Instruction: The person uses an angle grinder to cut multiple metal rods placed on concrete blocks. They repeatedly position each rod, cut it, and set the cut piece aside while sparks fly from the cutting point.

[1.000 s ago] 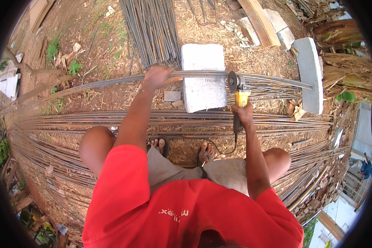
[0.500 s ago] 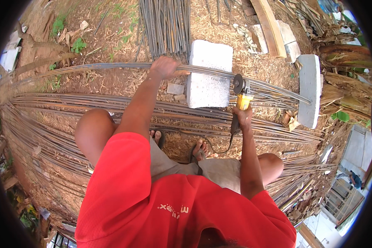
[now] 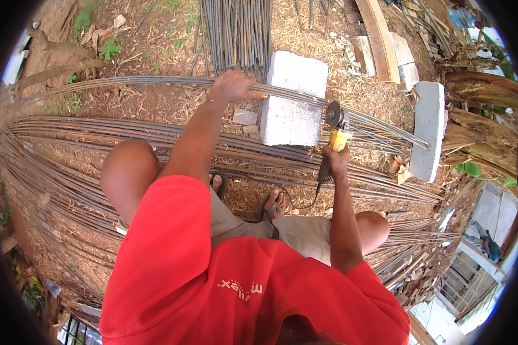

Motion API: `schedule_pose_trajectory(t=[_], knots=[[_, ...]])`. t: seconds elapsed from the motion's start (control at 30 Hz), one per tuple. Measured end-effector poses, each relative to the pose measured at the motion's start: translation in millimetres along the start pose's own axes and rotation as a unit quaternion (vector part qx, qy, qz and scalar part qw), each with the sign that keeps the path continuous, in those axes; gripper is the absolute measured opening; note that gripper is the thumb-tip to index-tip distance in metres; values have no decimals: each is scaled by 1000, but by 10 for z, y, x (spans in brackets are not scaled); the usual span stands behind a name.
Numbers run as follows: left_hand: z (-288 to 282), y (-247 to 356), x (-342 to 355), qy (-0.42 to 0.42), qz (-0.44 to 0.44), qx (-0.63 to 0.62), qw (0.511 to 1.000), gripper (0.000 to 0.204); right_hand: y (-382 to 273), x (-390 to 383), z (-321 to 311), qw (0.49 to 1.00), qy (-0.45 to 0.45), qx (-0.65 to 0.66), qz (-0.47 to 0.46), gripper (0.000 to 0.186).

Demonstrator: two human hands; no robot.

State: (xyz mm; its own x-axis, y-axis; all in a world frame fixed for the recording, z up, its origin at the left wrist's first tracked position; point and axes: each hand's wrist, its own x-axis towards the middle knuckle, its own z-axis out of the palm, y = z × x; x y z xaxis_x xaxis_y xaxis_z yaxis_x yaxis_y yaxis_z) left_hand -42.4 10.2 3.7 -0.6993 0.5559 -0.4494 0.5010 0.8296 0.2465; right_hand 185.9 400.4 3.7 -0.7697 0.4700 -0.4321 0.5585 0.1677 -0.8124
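My left hand (image 3: 233, 86) is closed round a bundle of long thin steel rods (image 3: 293, 95), just left of a white concrete block (image 3: 293, 123). The rods rest across that block and run right to a second, narrow block (image 3: 427, 129). My right hand (image 3: 336, 161) grips a yellow and black angle grinder (image 3: 339, 140) by its body. The grinder's round disc (image 3: 333, 114) stands at the rods, just past the block's right edge; whether it touches them I cannot tell. A dark cord trails from the grinder's rear toward my feet.
More long rods (image 3: 213, 141) lie on the ground in front of and under me. A dense stack of cut rods (image 3: 236, 37) lies at the far middle. A wooden plank (image 3: 379, 40) and broken block pieces (image 3: 404, 60) sit at the far right. Dry leaves cover the soil.
The whole view has shifted and tilted slightly. Against the rods and the block, both hands and the grinder stay in nearly the same place.
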Motion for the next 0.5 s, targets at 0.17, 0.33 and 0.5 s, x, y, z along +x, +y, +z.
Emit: schedule_pose_trajectory(t=[0.17,0.33,0.5], knots=[[59,-56,52,9,12,-5,1000,110,120,37,-12,996,-24,65,-49,38],[105,-65,73,4,9,-7,1000,109,263,92,-84,994,-45,52,-84,35],[100,-69,66,1,11,-10,1000,106,320,157,-58,997,-29,56,-52,32]])
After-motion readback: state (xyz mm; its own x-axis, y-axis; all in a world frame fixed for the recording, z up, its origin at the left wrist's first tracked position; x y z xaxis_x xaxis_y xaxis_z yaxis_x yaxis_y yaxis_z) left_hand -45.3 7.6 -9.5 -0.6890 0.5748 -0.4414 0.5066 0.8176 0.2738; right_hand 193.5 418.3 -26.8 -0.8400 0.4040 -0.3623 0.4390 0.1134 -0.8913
